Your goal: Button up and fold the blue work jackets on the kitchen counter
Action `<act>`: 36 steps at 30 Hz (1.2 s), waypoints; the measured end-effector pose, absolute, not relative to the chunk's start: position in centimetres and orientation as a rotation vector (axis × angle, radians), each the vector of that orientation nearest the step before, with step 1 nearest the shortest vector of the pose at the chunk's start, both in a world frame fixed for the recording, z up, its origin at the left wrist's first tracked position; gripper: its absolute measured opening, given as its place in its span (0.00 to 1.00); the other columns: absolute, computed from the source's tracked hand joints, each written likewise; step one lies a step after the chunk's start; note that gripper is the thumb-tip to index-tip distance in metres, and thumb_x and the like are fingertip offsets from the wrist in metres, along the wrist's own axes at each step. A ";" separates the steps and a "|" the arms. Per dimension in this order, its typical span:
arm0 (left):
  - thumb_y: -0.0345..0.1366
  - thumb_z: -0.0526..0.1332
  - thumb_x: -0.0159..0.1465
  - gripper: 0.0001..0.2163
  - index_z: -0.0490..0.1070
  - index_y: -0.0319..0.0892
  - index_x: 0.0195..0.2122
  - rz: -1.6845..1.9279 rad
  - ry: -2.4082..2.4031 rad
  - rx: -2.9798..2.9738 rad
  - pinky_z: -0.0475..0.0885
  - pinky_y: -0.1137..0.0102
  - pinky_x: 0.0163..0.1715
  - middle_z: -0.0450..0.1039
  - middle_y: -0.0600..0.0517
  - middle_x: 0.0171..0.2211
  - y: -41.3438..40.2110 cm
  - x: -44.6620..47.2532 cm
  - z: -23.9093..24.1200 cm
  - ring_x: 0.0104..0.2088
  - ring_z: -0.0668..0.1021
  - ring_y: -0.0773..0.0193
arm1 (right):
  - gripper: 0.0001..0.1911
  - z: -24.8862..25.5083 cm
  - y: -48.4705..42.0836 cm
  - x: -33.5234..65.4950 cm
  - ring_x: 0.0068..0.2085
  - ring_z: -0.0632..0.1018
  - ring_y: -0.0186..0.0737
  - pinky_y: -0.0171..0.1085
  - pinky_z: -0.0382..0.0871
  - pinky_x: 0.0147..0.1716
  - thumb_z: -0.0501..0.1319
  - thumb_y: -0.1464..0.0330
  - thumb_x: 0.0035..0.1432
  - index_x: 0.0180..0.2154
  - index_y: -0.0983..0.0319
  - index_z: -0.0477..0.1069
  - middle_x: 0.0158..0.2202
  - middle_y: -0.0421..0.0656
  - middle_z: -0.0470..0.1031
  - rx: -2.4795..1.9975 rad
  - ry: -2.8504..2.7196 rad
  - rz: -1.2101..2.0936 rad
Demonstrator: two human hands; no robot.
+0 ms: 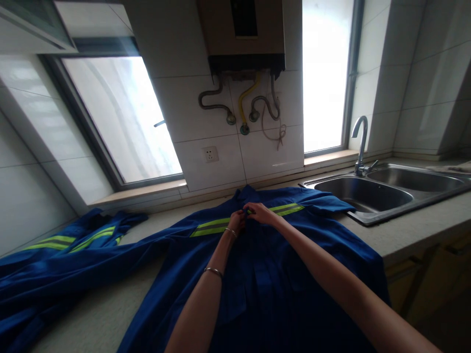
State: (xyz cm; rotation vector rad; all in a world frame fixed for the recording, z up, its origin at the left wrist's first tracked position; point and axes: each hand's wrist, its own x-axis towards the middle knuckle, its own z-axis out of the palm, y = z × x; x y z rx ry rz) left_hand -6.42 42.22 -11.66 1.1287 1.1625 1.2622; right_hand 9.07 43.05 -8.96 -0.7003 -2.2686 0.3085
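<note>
A blue work jacket with yellow-green and grey stripes lies spread over the countertop, its collar toward the wall. At the middle of its chest, level with the stripes, my left hand and my right hand meet with fingers bent and pinching the front edge of the cloth. A bracelet and a bangle circle my left wrist and forearm. Any button or fastener between the fingertips is too small to make out. One sleeve stretches left, and the other reaches the sink's edge.
Another blue striped garment lies on the counter at the left. A double steel sink with a faucet sits at the right. A water heater with hoses hangs on the tiled wall above a socket.
</note>
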 end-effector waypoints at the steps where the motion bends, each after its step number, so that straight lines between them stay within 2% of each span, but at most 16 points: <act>1: 0.37 0.61 0.53 0.08 0.62 0.41 0.29 1.266 1.181 1.149 0.46 0.77 0.13 0.50 0.65 0.12 42.2 -6.4 -11.7 0.10 0.55 0.77 | 0.17 -9.0 43.1 9.1 0.30 0.67 0.32 0.29 0.58 0.32 0.61 0.73 0.50 0.45 0.61 0.68 0.28 0.36 0.65 -0.700 -2.259 0.302; 8: 0.30 0.55 0.55 0.10 0.63 0.40 0.39 1.242 1.329 1.431 0.57 0.76 0.16 0.60 0.60 0.17 42.3 -6.6 -11.4 0.15 0.64 0.71 | 0.14 -9.9 43.5 9.2 0.32 0.68 0.32 0.30 0.59 0.32 0.61 0.73 0.50 0.42 0.61 0.68 0.31 0.37 0.67 -0.679 -2.221 0.354; 11: 0.24 0.56 0.51 0.13 0.65 0.41 0.38 1.218 1.382 1.648 0.62 0.76 0.22 0.65 0.58 0.22 42.0 -7.1 -11.0 0.22 0.68 0.69 | 0.14 -10.4 43.9 9.2 0.30 0.68 0.31 0.29 0.58 0.31 0.61 0.74 0.49 0.41 0.61 0.68 0.28 0.36 0.66 -0.728 -2.189 0.394; 14: 0.20 0.58 0.47 0.13 0.69 0.42 0.32 1.150 1.448 1.876 0.65 0.74 0.32 0.69 0.55 0.26 41.7 -7.6 -10.9 0.30 0.71 0.66 | 0.14 -10.7 44.3 9.4 0.29 0.68 0.30 0.28 0.57 0.29 0.60 0.75 0.47 0.39 0.62 0.69 0.26 0.34 0.65 -0.767 -2.181 0.455; 20: 0.22 0.59 0.51 0.08 0.72 0.42 0.23 0.953 1.609 2.198 0.65 0.68 0.41 0.67 0.50 0.25 42.2 -7.7 -11.6 0.33 0.72 0.60 | 0.12 -10.5 44.6 10.3 0.27 0.66 0.29 0.28 0.57 0.28 0.58 0.76 0.47 0.37 0.63 0.70 0.23 0.34 0.63 -0.788 -2.223 0.444; 26: 0.22 0.55 0.56 0.09 0.74 0.39 0.27 0.775 1.718 2.422 0.65 0.66 0.45 0.69 0.45 0.33 43.0 -7.0 -12.3 0.41 0.71 0.57 | 0.15 -9.8 44.1 10.4 0.27 0.66 0.29 0.27 0.56 0.27 0.57 0.79 0.47 0.39 0.62 0.70 0.25 0.35 0.64 -0.809 -2.269 0.379; 32: 0.22 0.53 0.58 0.10 0.74 0.36 0.28 0.639 1.750 2.577 0.66 0.68 0.42 0.70 0.43 0.36 42.9 -6.6 -12.3 0.43 0.71 0.58 | 0.15 -9.8 44.0 10.5 0.27 0.67 0.29 0.28 0.56 0.27 0.57 0.79 0.47 0.39 0.62 0.71 0.25 0.36 0.65 -0.845 -2.298 0.349; 36: 0.26 0.54 0.60 0.10 0.75 0.37 0.30 0.680 1.778 2.611 0.66 0.67 0.45 0.72 0.42 0.37 42.2 -6.4 -11.8 0.44 0.71 0.57 | 0.15 -9.9 44.0 10.6 0.27 0.66 0.30 0.28 0.55 0.27 0.56 0.79 0.47 0.39 0.62 0.71 0.25 0.36 0.64 -0.859 -2.294 0.327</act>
